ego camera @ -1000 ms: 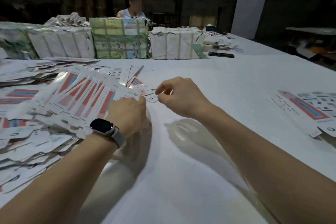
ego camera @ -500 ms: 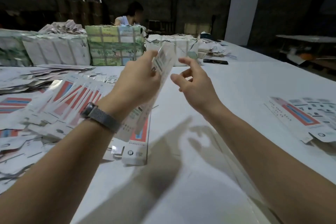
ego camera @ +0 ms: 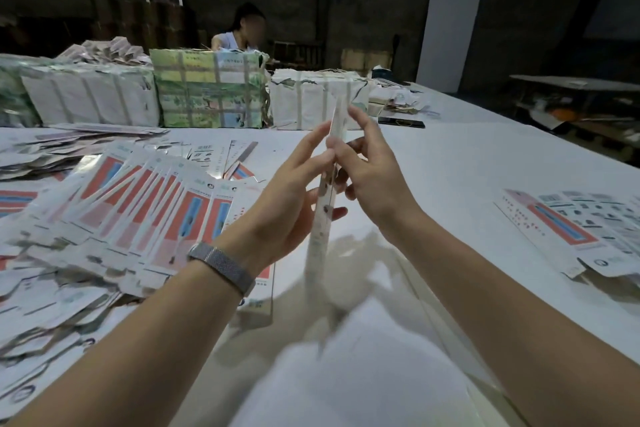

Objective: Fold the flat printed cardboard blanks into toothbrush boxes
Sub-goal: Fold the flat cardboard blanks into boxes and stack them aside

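At the frame's centre, your left hand (ego camera: 287, 198) and right hand (ego camera: 372, 177) pinch a cardboard blank (ego camera: 327, 191) edge-on above the table (ego camera: 450, 163); more blanks (ego camera: 145, 204) fan out at left.

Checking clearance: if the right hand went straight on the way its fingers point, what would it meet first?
The cardboard blank, which it already touches, held edge-on between both hands. Beyond it lie the left hand's fingers. The right hand points up and left; depth past that is unclear.
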`<state>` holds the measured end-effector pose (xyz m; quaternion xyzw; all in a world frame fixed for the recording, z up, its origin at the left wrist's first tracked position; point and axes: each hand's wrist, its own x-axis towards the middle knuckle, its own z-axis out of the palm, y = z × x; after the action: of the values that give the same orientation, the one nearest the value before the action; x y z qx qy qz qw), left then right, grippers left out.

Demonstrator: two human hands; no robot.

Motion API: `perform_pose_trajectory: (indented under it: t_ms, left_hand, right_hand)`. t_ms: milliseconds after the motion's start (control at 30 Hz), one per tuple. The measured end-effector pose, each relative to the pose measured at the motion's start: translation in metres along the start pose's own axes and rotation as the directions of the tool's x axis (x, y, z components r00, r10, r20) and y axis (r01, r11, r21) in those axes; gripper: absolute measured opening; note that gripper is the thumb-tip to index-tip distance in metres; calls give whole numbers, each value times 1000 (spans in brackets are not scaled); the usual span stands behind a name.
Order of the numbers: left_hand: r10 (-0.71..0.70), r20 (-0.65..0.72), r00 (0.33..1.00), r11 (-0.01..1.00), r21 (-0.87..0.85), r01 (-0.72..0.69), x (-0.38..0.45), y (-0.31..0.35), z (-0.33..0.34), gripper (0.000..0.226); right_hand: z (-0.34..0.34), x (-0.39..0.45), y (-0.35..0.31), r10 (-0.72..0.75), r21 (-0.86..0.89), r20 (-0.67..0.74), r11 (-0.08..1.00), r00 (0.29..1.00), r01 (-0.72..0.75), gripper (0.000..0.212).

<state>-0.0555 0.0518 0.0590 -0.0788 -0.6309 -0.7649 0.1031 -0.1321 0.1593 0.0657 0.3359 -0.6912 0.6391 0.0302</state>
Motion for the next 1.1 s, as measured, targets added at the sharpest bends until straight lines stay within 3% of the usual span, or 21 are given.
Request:
perform_pose_trajectory:
  t_ms: [167, 333, 467, 633, 733, 833, 933, 1100]
  left_hand:
    - [58, 93, 994, 998, -40, -55, 0, -5, -6, 52]
    - [-24, 219, 975, 991, -122, 52, -3, -8, -14, 57]
    - [-47, 152, 987, 990, -125, 66, -5, -3, -20, 62]
    - [-93, 164, 982, 994, -40, 101, -5, 3, -14, 62]
    - [-116, 140, 983, 984, -116, 132, -7, 4, -11, 48]
    - [-139, 110, 984, 977, -149, 155, -8, 1, -14, 55]
    - [-147, 102, 984, 973, -167, 162, -8, -1, -15, 47]
    - [-115, 36, 993, 992, -42, 116, -10, -5, -12, 54]
  right_hand:
    - [-10, 4, -6, -26, 54, 52, 998, 998, 23, 32]
    - [-20, 10, -5, -83, -174, 65, 980, 994, 93, 21]
    - [-32, 14, -6, -116, -312, 86, 940, 990, 137, 21]
    - [-28, 6, -9, -188, -336, 154, 913, 970, 230, 55]
    - [-25, 6, -7, -233, -401, 124, 877, 965, 263, 40]
    - [-25, 7, -4, -223, -424, 110, 871, 969, 249, 24]
    - [-26, 9, -5, -222, -445, 101, 862, 970, 244, 17]
    - [-29, 9, -10, -137, -430, 151, 883, 979, 190, 19]
